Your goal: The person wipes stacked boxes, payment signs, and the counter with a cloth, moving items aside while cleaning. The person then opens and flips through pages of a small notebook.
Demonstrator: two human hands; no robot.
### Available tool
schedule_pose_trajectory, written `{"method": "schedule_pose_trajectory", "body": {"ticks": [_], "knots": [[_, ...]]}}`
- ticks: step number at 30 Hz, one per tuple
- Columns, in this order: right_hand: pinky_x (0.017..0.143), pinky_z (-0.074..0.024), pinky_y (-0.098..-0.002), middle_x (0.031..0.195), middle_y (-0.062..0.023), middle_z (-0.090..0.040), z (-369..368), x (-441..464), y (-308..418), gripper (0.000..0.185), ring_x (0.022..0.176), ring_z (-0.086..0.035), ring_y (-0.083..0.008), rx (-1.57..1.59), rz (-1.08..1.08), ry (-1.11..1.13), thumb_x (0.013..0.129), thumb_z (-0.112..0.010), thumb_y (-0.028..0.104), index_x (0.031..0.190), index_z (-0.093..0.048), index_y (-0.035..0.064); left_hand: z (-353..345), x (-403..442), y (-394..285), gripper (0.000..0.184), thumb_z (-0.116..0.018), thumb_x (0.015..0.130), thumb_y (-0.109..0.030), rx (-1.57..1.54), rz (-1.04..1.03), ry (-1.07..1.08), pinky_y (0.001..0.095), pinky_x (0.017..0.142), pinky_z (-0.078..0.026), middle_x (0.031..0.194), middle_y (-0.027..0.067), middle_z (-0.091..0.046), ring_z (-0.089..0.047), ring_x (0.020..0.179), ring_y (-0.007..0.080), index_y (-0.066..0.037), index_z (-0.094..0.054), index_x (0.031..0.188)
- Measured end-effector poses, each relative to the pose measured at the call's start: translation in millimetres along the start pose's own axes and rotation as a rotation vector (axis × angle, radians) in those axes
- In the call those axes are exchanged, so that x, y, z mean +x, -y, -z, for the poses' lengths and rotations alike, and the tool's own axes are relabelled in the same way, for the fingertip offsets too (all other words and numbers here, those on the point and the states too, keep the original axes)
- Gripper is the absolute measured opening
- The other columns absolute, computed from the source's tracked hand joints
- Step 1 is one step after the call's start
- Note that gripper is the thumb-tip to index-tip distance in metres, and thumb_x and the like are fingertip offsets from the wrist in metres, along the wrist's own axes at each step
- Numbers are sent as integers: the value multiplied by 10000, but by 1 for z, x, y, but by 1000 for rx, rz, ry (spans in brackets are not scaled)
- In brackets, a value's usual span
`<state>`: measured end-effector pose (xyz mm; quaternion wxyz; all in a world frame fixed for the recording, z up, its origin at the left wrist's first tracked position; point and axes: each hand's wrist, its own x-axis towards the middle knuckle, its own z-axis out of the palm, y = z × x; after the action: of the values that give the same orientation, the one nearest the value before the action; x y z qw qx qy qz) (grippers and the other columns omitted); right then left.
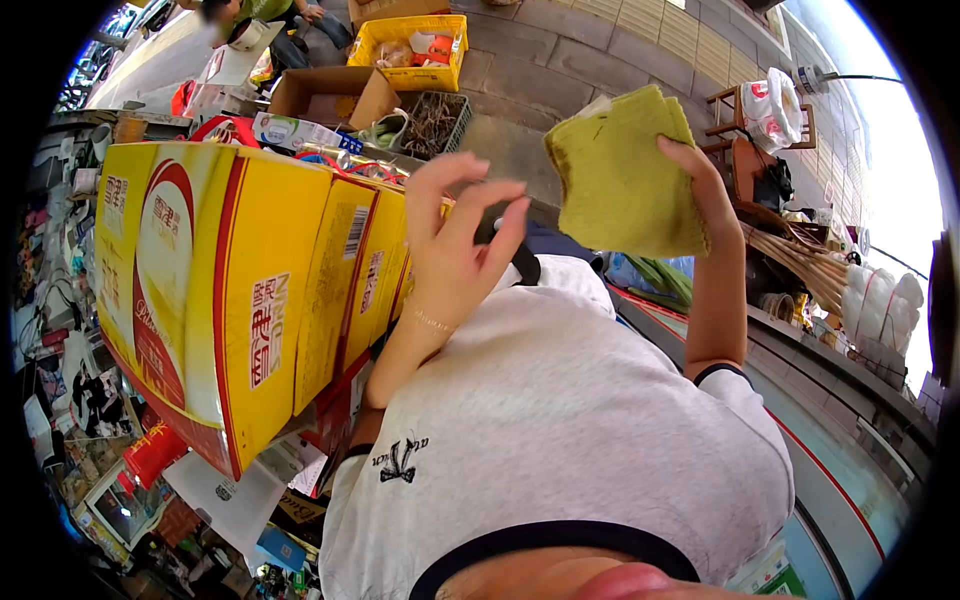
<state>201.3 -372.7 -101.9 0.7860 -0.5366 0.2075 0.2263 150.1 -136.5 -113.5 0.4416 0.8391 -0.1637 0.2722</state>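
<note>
My right hand [712,195] grips a folded yellow-green cloth [628,175] by its right side, with the thumb lying over the front. Dark brown stains mark the cloth's left edge. My left hand [455,240] is raised in front of my chest, its fingers bent and spread apart with nothing between them; the fingertips are slightly blurred. A gap separates it from the cloth. Beside my left forearm stands a stack of yellow beer cartons [270,290] with red and white printing.
Ahead are an opened cardboard box [325,100], a yellow crate [455,50] with goods inside and a dark basket [437,125]. A person [262,15] is at the upper left. Wooden chairs [740,160] and a bundle of poles [800,260] are on the right. A glass-topped case [830,490] lies beside my right side.
</note>
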Motion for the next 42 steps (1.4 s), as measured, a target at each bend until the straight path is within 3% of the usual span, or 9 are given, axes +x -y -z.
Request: {"method": "schedule_pose_trajectory", "body": {"ticks": [4,7,29,35,37,42], "knots": [[696,-468,-284,916,-92,-595,-9,-14,-13,374,808,-588,-172,-81,75,4,775,-575,239,1056,-518,-2,-12,21,-3,170,-700,635,-125,66,-112,16,354,764,-378,981,82,-480,-453,936,265,-100,-619,783],[712,-453,-273,929,-78,-595,-16,-26,-14,355,821,-581,-153,-25,71,99,776,-581,226,1045,-533,-2,-12,23,-7,172,-718,638,-99,53,-99,92,325,794,-363,1022,70,-451,-427,965,222,-94,-645,793],[735,-439,-272,979,-65,-579,-20,-21,-17,345,867,-563,-143,-57,73,151,789,-560,211,1067,-526,8,-17,26,3,111,-671,642,-85,9,-22,71,345,809,-357,1045,73,-472,-439,956,229,-98,-618,739],[735,-453,-301,996,-73,-573,-15,-19,-18,373,866,-568,-164,58,88,149,778,-563,216,1087,-516,13,-14,27,3,119,-651,627,-66,-48,-26,1,333,799,-360,1026,93,-469,-441,939,244,-97,-587,722],[722,-474,-324,988,-95,-580,-6,-17,-20,361,853,-583,-190,241,43,171,780,-546,203,1084,-514,13,-10,28,7,85,-635,689,-83,53,-11,6,343,811,-358,1056,85,-464,-438,962,229,-83,-592,762],[708,-507,-347,989,-148,-587,9,-17,-23,348,821,-610,-239,444,121,271,788,-517,180,1073,-503,-18,-16,31,19,87,-624,711,-78,267,13,60,335,788,-383,1023,93,-482,-459,947,240,-71,-582,787]]}}
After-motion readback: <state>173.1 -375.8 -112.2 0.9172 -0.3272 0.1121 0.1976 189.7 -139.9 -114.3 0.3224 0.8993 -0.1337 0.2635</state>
